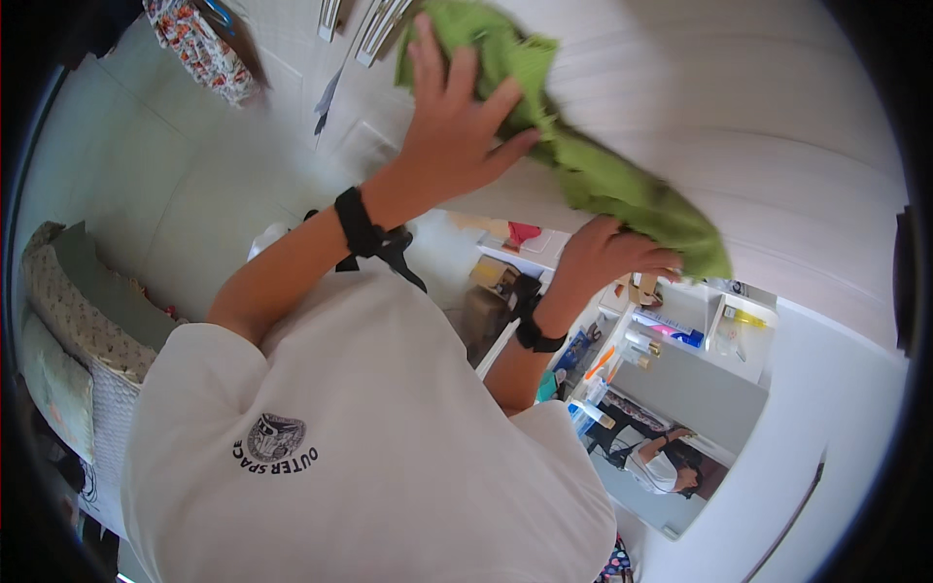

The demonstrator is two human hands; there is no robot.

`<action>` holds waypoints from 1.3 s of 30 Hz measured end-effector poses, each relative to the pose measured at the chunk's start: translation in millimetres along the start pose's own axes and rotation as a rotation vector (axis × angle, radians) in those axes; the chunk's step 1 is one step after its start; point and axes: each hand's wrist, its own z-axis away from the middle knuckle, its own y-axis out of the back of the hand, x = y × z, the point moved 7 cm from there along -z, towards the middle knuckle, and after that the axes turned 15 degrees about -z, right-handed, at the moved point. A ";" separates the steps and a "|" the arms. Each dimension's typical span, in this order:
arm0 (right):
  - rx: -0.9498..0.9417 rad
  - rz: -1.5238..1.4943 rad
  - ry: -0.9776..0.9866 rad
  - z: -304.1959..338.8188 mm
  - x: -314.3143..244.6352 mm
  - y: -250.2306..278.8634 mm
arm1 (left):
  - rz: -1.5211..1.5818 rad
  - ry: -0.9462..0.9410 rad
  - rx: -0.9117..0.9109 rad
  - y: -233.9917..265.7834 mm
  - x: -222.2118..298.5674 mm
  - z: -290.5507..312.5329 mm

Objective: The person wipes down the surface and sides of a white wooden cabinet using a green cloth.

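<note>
A crumpled green cloth point(612, 175) stretches between my raised hands, against a pale, smooth panel point(739, 117). My left hand point(457, 121) holds its upper end, with fingers spread over the fabric and thumb pointing right. Lower and to the right, my right hand point(614, 257) grips the other end, its fingers curled into the folds. Part of the cloth hides the fingertips of my right hand. Dark bands circle both wrists. The cloth's upper edge looks smeared by motion.
Metal handles point(381, 31) stick out near the cloth's upper end. Below my right hand are a mirror point(671, 428), an open drawer compartment point(741, 335) and shelves with bottles and boxes. A cushioned seat point(68, 360) stands at left on the tiled floor point(165, 165).
</note>
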 end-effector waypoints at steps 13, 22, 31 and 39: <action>-0.184 0.061 0.080 57.6 -9.7 -53.9 | -0.052 0.056 -0.058 -44.2 -36.8 58.6; 0.028 -0.331 -0.066 -9.7 -8.6 9.4 | 0.050 0.064 -0.002 -7.6 -5.5 10.8; -0.156 -0.428 -0.038 9.7 30.3 18.5 | 0.000 0.255 -0.105 -39.3 -7.9 59.0; 0.171 -0.850 -0.211 -8.4 63.9 46.0 | 0.000 -0.083 0.024 -22.5 111.6 9.2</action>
